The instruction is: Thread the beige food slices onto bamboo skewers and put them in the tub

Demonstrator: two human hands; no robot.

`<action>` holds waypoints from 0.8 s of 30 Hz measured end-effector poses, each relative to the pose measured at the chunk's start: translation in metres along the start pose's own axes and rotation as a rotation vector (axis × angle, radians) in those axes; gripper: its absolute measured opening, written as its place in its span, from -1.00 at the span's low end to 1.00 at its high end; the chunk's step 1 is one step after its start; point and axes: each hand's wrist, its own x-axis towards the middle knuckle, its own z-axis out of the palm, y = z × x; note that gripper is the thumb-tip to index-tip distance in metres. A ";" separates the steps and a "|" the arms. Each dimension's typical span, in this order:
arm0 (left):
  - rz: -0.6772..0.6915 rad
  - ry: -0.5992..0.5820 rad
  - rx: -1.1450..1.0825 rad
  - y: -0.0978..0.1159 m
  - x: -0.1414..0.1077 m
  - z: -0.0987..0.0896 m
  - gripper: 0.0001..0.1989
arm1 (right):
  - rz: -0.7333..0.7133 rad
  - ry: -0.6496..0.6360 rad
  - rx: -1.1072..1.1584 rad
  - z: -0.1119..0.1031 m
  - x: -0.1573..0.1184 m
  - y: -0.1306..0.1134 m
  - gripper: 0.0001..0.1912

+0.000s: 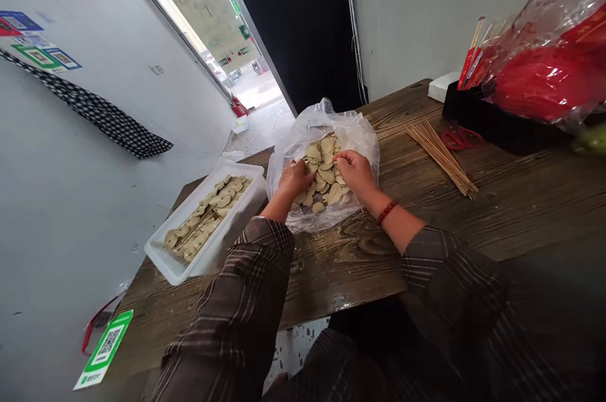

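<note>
An opened clear plastic bag (364, 137) lies on the wooden table, full of thin, round, beige slices (326, 168). My left hand (294, 181) reaches over the bag's left side, its fingers curled against the slices; what is between them is hidden. Over the right side, my right hand (356, 170) has thumb and forefinger pinched together. A thin bamboo skewer (362, 206) shows below this hand and appears to run up into its grip. To the left stands a white plastic tray (161, 257) holding similar slices threaded on skewers (208, 216).
A bundle of bamboo skewers (442, 159) lies on the table (331, 276) at right, near red-handled scissors (461, 139). Behind are a black box (502, 124), a red bag (549, 83) and white napkins (442, 86). A green code card (105, 348) sits at the left edge.
</note>
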 end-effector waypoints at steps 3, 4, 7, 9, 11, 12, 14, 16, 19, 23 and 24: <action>0.012 0.008 -0.006 0.002 0.002 -0.007 -0.92 | 0.024 0.091 0.023 -0.002 0.001 -0.003 -0.74; 0.001 0.024 -0.029 0.001 0.003 -0.010 -0.93 | 0.022 0.104 0.027 -0.003 0.002 -0.004 -0.75; -0.045 0.107 -0.180 -0.006 0.006 -0.024 -0.92 | 0.003 0.124 0.039 -0.003 0.002 -0.005 -0.76; -0.094 0.170 -0.388 -0.011 0.006 -0.039 -0.92 | -0.006 0.119 0.053 -0.003 0.002 -0.004 -0.75; -0.135 0.171 -0.663 -0.013 0.001 -0.054 -0.93 | -0.009 0.116 0.072 -0.002 0.002 -0.003 -0.74; -0.142 0.135 -0.796 -0.013 -0.004 -0.061 -0.94 | -0.009 0.112 0.084 -0.002 0.002 -0.003 -0.74; -0.143 0.036 -1.002 -0.011 -0.018 -0.067 -0.94 | -0.004 0.089 0.111 -0.002 0.003 -0.002 -0.75; -0.165 -0.057 -1.130 -0.011 -0.035 -0.061 -0.89 | 0.005 0.048 0.137 -0.004 0.003 -0.001 -0.77; -0.237 -0.127 -1.110 -0.017 -0.059 -0.034 -0.89 | 0.035 -0.032 0.150 -0.004 0.001 0.000 -0.81; -0.159 0.047 -0.817 -0.028 -0.078 0.001 -0.88 | 0.077 -0.148 0.121 -0.003 -0.005 -0.001 -0.86; -0.123 0.083 -0.725 -0.029 -0.080 0.005 -0.87 | 0.083 -0.174 0.117 -0.002 -0.006 -0.002 -0.86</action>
